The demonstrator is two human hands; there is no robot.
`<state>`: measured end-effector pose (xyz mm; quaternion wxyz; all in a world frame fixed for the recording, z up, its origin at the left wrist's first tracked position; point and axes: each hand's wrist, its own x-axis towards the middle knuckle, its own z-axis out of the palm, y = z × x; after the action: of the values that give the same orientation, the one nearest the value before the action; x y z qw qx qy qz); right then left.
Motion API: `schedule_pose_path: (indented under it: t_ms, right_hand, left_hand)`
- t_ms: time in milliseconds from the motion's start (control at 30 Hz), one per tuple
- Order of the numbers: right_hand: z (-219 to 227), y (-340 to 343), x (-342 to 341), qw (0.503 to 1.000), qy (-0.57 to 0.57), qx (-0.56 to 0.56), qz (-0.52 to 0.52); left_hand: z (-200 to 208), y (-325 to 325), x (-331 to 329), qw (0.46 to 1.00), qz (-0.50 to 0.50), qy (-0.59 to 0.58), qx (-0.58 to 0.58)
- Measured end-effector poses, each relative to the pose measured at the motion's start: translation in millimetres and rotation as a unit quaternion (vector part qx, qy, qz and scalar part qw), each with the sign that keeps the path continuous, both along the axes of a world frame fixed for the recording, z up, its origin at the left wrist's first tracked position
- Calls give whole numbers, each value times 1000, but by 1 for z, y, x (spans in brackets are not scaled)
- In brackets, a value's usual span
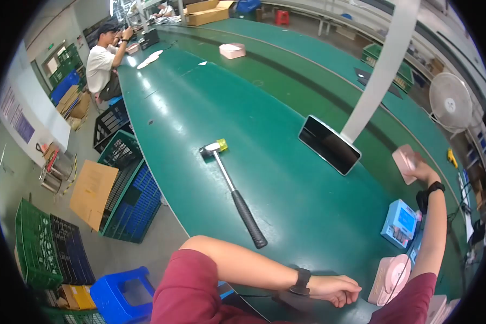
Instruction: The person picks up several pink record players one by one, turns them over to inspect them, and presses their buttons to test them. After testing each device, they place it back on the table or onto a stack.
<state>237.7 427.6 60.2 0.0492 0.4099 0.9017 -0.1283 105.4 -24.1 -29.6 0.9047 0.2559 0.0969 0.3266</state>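
My right hand, at the far end of an outstretched arm, grips the near edge of a pale pink plastic housing on the right side of the bench. Its fingertips are partly blurred. My left hand hovers low over the near bench, fingers loosely curled, with nothing visible in them. Just right of it, apart from the fingers, sits another pink housing with a round part. A light blue box-shaped device with a screen stands between the two pink pieces, beside my right forearm.
A black-handled mallet lies mid-bench. A phone leans by a white post. Farther along are a pink piece and a seated person. Crates line the left floor; a fan stands right.
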Motion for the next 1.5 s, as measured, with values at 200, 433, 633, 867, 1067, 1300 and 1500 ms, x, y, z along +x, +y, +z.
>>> schedule_pose_path:
  t_ms: [200, 433, 633, 867, 1067, 1300, 1500]
  right_hand:
    - [10, 5, 10, 994, -77, 76, -27]
    - [31, -11, 18, 979, -145, 10, -141]
    - [35, 10, 9, 964, -206, -22, -166]
    - [15, -6, 27, 990, -96, 24, -104]
    - [48, -33, 53, 985, 48, 168, 6]
    - [121, -209, 25, 926, 211, 230, 212]
    - [94, -328, 0, 914, 111, 33, 389]
  left_hand:
    - [-5, 4, 0, 1000, 2, 16, 21]
    - [-5, 7, 5, 998, 10, 33, 48]
    - [-1, 8, -2, 999, -21, 37, 13]
    - [3, 8, -6, 998, -38, 41, -6]
    - [4, 3, -5, 999, -39, 22, 7]
    - [5, 0, -9, 998, -36, 28, 42]
    - [12, -6, -14, 951, -45, 138, 272]
